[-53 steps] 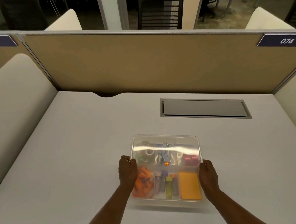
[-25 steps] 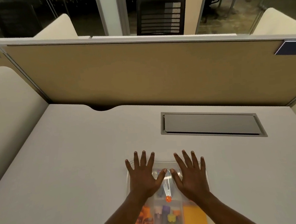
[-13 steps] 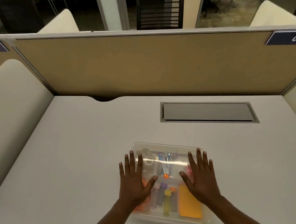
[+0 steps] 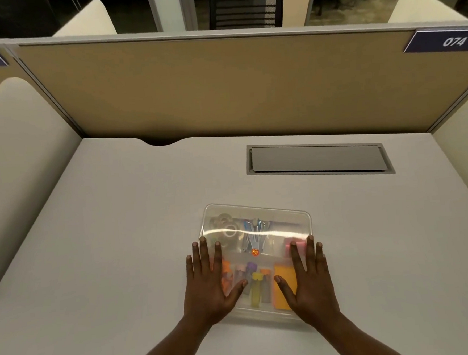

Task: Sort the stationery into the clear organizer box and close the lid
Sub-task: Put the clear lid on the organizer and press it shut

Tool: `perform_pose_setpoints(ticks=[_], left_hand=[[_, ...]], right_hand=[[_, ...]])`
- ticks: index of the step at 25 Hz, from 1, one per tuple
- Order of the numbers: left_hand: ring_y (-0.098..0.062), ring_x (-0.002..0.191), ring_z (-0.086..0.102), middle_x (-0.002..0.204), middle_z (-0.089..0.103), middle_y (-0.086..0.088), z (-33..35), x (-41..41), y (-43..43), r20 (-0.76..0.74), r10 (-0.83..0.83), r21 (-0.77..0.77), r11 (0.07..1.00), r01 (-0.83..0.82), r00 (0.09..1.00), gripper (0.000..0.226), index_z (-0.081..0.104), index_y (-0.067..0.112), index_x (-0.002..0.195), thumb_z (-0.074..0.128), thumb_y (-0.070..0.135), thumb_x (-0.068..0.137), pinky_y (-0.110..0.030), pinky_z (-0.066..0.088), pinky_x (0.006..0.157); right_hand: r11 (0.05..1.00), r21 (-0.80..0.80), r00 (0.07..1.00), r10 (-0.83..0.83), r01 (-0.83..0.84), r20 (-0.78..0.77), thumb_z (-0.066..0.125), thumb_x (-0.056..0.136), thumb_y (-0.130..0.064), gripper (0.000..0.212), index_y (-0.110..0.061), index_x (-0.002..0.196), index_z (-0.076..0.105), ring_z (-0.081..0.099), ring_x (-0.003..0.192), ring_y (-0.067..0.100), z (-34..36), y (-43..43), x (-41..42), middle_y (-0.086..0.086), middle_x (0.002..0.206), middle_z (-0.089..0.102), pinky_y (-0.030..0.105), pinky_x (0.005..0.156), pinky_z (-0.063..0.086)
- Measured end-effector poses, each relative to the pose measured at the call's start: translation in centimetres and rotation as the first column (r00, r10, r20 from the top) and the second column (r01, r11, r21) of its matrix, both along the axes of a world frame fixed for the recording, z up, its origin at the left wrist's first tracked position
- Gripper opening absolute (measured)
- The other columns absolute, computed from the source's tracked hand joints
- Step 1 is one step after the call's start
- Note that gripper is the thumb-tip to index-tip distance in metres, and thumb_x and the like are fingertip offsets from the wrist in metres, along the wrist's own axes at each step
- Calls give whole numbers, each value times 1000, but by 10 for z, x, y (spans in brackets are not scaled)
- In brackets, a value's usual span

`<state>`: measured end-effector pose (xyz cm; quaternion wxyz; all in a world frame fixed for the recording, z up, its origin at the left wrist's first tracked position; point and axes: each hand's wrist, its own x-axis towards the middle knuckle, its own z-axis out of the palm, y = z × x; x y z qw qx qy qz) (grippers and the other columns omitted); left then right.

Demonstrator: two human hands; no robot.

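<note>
Fingers of both hands lie spread wide and flat, grasping nothing, on the lid of a clear organizer box resting near the front centre of a pale grey matte surface. Left hand covers the lid's near-left part; right hand covers its near-right edge, thumbs pointing inward. Rounded at the corners and made of glossy see-through plastic, the lid catches a bright streak of light across its far half. Dividers beneath it split the box into compartments: rolls of clear tape at far left, blue-and-silver clips at far centre, something pink at far right, an orange item at near left partly under the left hand, upright markers with purple, yellow and orange caps at near centre, and an orange sticky-note pad at near right. A small orange spot glows at the lid's middle. Farther back, a rectangular grey cable hatch sits flush in the surface, before a tan fabric partition bearing a navy tag marked 074.
</note>
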<state>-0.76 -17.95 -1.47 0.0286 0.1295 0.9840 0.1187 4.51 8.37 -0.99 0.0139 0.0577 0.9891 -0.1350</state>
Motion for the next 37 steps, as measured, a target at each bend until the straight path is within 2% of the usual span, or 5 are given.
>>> perform_pose_setpoints(ticks=[11, 15, 24, 32, 37], left_hand=[[-43, 150, 5, 164, 9, -17, 1, 21, 31, 35, -3, 18, 1000, 3, 999, 99, 20, 22, 155, 41, 80, 79, -68, 1, 115], [-44, 137, 36, 155, 32, -18, 10, -14, 20, 51, -5, 23, 1000, 4, 999, 97, 30, 17, 151, 39, 82, 79, -59, 33, 105], [-24, 152, -10, 165, -11, -7, 4, -109, 3, -16, -83, 76, 994, 84, 996, 105, -3, 19, 157, 34, 83, 82, -47, 14, 123], [-22, 152, -7, 166, -8, -3, -9, -112, 0, -77, -67, 157, 985, 79, 995, 100, 1, 21, 157, 39, 79, 85, -48, 13, 122], [-30, 152, -1, 165, -2, -12, 10, -90, 4, -125, -102, 82, 990, 113, 987, 91, 9, 14, 157, 34, 72, 91, -56, 11, 119]], right_hand=[[998, 66, 1000, -10, 10, 2, 38, 84, -78, 93, -25, 157, 17, 1, 152, 43, -2, -51, 16, 17, 166, 4, 68, 117, 12], [999, 8, 998, -51, 51, 23, 35, 83, -82, 95, -26, 157, 19, 11, 153, 36, -2, -33, 1, 9, 167, 4, 60, 118, 21], [999, 39, 1000, 22, -23, 15, 21, 84, -85, 98, -26, 157, -8, -18, 152, 25, 4, 9, -89, 5, 165, -20, 53, 124, 8], [994, -114, 999, -10, 5, -44, 33, 81, -85, 100, -32, 157, -5, -11, 154, 16, 4, 11, -90, -4, 167, -11, 38, 122, 7], [882, -378, 947, -319, 282, -39, 46, 91, -61, 84, -24, 158, 13, 21, 151, 28, 9, 11, -64, 6, 166, 15, 46, 116, 31]])
